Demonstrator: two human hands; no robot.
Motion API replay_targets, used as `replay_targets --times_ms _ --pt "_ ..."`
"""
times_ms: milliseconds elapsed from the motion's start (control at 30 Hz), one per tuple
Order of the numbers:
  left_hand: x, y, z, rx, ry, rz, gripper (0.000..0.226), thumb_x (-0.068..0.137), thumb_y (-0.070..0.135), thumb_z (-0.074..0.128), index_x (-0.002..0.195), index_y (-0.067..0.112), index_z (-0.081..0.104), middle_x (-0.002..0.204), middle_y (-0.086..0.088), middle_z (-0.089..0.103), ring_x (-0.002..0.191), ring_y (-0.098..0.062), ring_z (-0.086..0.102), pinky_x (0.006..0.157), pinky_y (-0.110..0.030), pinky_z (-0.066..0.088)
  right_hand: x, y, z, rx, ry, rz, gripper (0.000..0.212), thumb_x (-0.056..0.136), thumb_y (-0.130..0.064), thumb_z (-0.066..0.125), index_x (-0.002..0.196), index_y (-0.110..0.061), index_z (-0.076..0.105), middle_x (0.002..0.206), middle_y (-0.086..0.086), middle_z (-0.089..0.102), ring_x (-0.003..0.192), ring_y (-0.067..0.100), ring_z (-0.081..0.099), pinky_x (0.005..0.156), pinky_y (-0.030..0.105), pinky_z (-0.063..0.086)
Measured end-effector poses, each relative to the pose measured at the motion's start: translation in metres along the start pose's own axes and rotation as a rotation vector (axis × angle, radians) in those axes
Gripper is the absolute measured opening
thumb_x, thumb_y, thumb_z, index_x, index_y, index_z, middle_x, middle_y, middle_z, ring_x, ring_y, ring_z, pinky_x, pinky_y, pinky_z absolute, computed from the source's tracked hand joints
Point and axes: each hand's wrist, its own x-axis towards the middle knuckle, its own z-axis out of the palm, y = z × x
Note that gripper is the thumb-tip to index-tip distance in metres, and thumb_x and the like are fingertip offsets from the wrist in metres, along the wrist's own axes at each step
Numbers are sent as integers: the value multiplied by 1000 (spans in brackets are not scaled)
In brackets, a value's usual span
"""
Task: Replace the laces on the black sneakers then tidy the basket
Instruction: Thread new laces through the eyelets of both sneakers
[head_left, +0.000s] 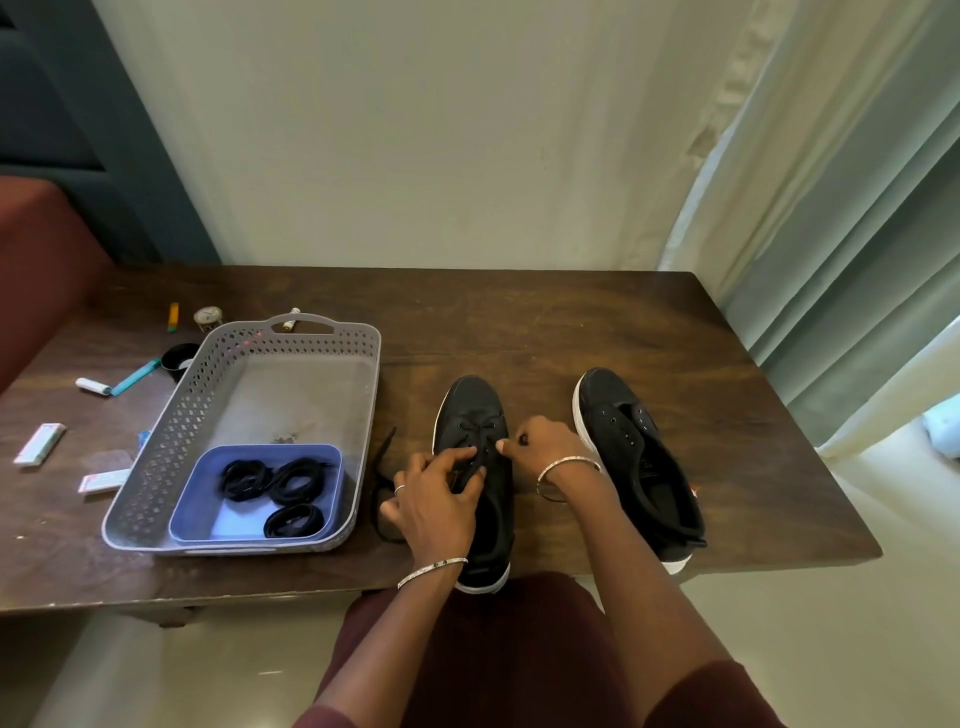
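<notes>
My left fingers (457, 458) and right fingers (511, 446) are pinching the thin black lace (384, 462) of the black canvas sneaker (470, 400); uneven tugging is risking an end slipping free.

Surroundings on my feed: dark brown wooden table (571, 322) set against a plain cream wall (415, 130).
I note a pale grey-green pleated curtain (831, 208) at right, a rust-red upholstered seat (36, 270) at the table's left end, a teal panel (62, 104) behind it, and a glossy pale floor (857, 597) below.

Round the laced sneaker (474, 410): tabletop (545, 322) open at twelve o'clock, basket (171, 431) walls nine, other sneaker (641, 462) crowds three.
</notes>
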Motion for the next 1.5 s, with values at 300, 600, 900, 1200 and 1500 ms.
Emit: replay_targets --times_ms 300,600,900,1200,1500 --pt "1 0 0 2 -6 -17 28 84 41 71 111 50 66 108 11 56 112 -19 49 91 -45 31 -5 -9 8 653 63 -153 33 99 -26 58 67 -16 61 60 -6 53 59 10 45 64 28 38" --pt "13 -10 -3 -188 -47 36 34 74 78 57 90 50 68 95 14 59 96 -10 59 92 -46 45 -4 -5 15 561 192 -80 33 100 -29 52 70 -18 62 89 5 73 87 22 66 81 36 49" --pt "60 -18 -12 -93 -178 46 12 83 37 75 88 29 67 90 5 67 85 -15 65 85 -39 52 -5 -8 17 312 206 -82 37 104 -37 42 94 -10 64 101 12 70 96 32 63 88 46 51" --pt "75 4 -24 123 -345 75 32 96 26 52 66 15 55 92 -14 65 89 -33 60 81 -41 48 -6 -9 13 286 200 -49 41 106 -38 35 99 -10 64 106 9 70 102 30 62 89 42 48" --pt "79 9 -43 -266 -531 -108 35 103 13 48 71 6 61 65 -7 65 54 -16 53 70 -31 50 -9 -9 14 305 204 1 37 107 -34 34 100 -7 59 110 16 67 105 37 60 86 41 44"
